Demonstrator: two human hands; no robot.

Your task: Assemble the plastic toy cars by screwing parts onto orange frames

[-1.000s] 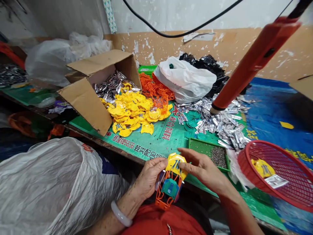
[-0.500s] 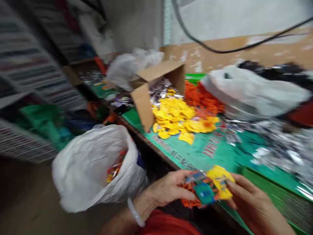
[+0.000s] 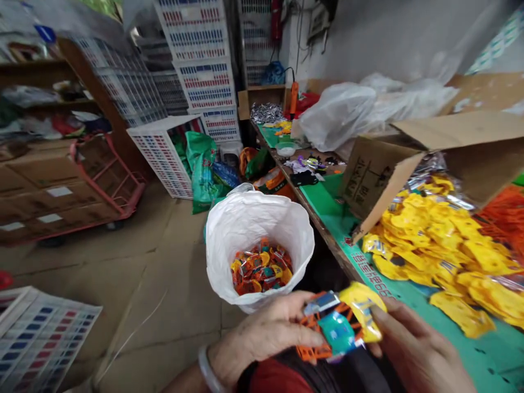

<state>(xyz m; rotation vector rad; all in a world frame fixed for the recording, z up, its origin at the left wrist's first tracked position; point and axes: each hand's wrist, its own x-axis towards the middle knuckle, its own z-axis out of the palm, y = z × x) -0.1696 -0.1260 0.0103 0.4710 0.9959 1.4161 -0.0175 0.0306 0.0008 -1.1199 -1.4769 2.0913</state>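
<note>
I have both hands on one orange-framed toy [image 3: 338, 330]: the left hand [image 3: 270, 330] grips its orange end between thumb and fingers, and the right hand [image 3: 421, 341] pinches the yellow piece [image 3: 360, 305] at the other end. The toy lies between the two, its long axis slanting across my view, yellow end up toward the right hand, orange end down toward the left; a teal panel [image 3: 336, 332] faces me. Just beyond the left hand stands an open white bag [image 3: 241, 218], its rim the nearest obstacle there, with orange, yellow and teal toys [image 3: 262, 267] inside. Beyond the right hand I see the green tabletop [image 3: 454, 355], where yellow parts [image 3: 434, 234] are heaped at the mouth of a cardboard carton [image 3: 368, 174]; its open flap blocks some of the tabletop behind. Past the bag, well apart from the grip, are a green sack [image 3: 202, 169], stacked crates [image 3: 200, 71] and, farther left, a red trolley [image 3: 110, 180].
</note>
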